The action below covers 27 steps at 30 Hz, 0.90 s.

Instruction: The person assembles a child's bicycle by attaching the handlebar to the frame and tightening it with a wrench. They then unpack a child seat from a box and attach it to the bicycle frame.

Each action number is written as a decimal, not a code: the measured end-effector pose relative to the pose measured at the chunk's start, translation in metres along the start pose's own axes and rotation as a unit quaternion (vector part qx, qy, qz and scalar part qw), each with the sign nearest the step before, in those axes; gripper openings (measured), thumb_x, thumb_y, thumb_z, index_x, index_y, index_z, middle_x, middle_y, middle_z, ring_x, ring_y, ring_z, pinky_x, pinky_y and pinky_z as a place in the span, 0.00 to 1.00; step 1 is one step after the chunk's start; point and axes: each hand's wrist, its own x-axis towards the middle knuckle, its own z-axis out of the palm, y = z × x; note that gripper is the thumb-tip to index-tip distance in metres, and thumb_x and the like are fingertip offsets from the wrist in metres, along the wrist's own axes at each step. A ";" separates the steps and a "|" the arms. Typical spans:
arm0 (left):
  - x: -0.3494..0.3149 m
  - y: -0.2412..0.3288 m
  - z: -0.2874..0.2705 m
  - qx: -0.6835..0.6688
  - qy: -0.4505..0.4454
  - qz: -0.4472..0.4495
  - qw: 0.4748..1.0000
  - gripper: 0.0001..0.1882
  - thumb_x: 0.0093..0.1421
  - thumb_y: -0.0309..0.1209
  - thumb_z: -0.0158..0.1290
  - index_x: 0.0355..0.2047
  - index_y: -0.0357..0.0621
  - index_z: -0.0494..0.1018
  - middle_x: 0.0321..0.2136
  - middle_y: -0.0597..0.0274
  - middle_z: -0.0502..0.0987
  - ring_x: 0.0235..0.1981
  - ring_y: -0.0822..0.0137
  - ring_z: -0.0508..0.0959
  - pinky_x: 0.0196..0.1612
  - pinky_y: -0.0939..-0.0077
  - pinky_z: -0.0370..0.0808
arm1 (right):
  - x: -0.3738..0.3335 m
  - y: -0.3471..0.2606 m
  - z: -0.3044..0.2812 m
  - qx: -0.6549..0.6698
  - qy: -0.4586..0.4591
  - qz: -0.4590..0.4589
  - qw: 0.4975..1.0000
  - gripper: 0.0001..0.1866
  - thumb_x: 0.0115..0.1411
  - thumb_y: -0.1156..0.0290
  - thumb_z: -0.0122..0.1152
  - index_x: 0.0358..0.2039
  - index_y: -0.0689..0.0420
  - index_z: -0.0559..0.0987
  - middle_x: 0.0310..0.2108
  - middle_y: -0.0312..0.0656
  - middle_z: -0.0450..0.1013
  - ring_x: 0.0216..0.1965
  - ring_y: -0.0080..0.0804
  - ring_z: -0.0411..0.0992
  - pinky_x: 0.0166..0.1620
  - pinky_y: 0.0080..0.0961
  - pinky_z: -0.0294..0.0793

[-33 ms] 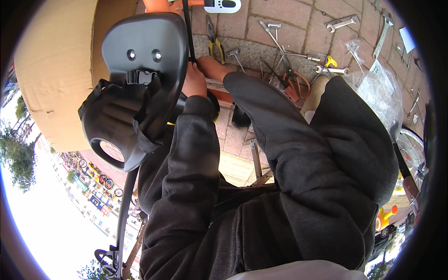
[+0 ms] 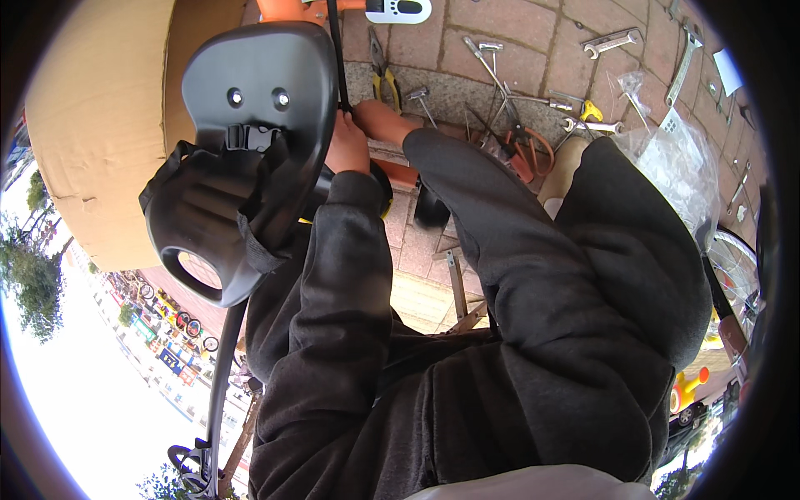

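A black plastic child seat [image 2: 258, 71] with two bolts, a buckle and dark straps stands tilted at the left. Just right of its edge, my left hand [image 2: 348, 150] is closed, partly hidden by the seat. Against it my right hand [image 2: 381, 122] is closed too, its fingers curled at the lower end of a thin black rod [image 2: 337, 54]. What the fingertips hold is hidden between the hands. An orange frame [image 2: 283, 10] shows above the seat, and an orange bar [image 2: 396, 172] runs below my hands.
Pliers with yellow handles [image 2: 383, 75] lie on the paving beyond my hands. To the right are a T-handle wrench [image 2: 421, 102], red-handled cutters [image 2: 533, 156], an open-end wrench [image 2: 612, 40] and a clear plastic bag [image 2: 679, 162]. A large cardboard box [image 2: 100, 125] stands left.
My right forearm has shifted very slightly to the right. Both hands stay in the same place beside the seat.
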 end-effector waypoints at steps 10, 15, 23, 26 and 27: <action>0.001 0.002 0.002 -0.009 0.070 0.024 0.997 0.08 0.51 0.29 0.50 0.28 0.39 0.76 0.24 0.48 0.76 0.27 0.49 0.75 0.32 0.61 0.71 | -0.034 -0.009 -0.115 0.431 -0.017 0.019 0.902 0.14 0.57 0.70 0.55 0.42 0.61 0.75 0.25 0.34 0.71 0.27 0.23 0.71 0.33 0.17 0.70; 0.001 0.000 0.003 0.074 0.081 0.089 0.990 0.09 0.51 0.29 0.51 0.30 0.39 0.76 0.25 0.48 0.76 0.28 0.50 0.76 0.33 0.60 0.72 | 0.033 -0.036 -0.092 0.290 0.046 -0.086 0.952 0.11 0.57 0.69 0.53 0.33 0.64 0.77 0.19 0.37 0.69 0.19 0.24 0.67 0.27 0.20 0.70; -0.003 -0.005 0.006 0.008 -0.012 -0.015 1.000 0.09 0.52 0.29 0.51 0.32 0.40 0.75 0.32 0.50 0.76 0.34 0.51 0.75 0.37 0.63 0.71 | 0.056 0.009 0.002 0.414 -0.091 0.070 0.903 0.14 0.57 0.63 0.52 0.27 0.62 0.76 0.19 0.37 0.68 0.20 0.25 0.66 0.27 0.21 0.68; -0.002 -0.005 0.007 -0.032 0.040 0.014 0.999 0.08 0.52 0.30 0.51 0.32 0.40 0.74 0.34 0.50 0.75 0.36 0.50 0.74 0.39 0.63 0.70 | 0.046 0.033 0.023 0.464 -0.149 0.144 0.861 0.16 0.58 0.61 0.51 0.24 0.61 0.76 0.19 0.37 0.68 0.20 0.25 0.66 0.27 0.22 0.68; -0.001 -0.004 0.006 -0.029 0.060 0.026 0.997 0.08 0.52 0.29 0.51 0.32 0.40 0.74 0.34 0.50 0.75 0.37 0.50 0.74 0.39 0.62 0.70 | 0.041 0.038 0.022 0.449 -0.171 0.162 0.862 0.16 0.58 0.60 0.51 0.23 0.61 0.75 0.19 0.37 0.68 0.20 0.25 0.66 0.27 0.22 0.68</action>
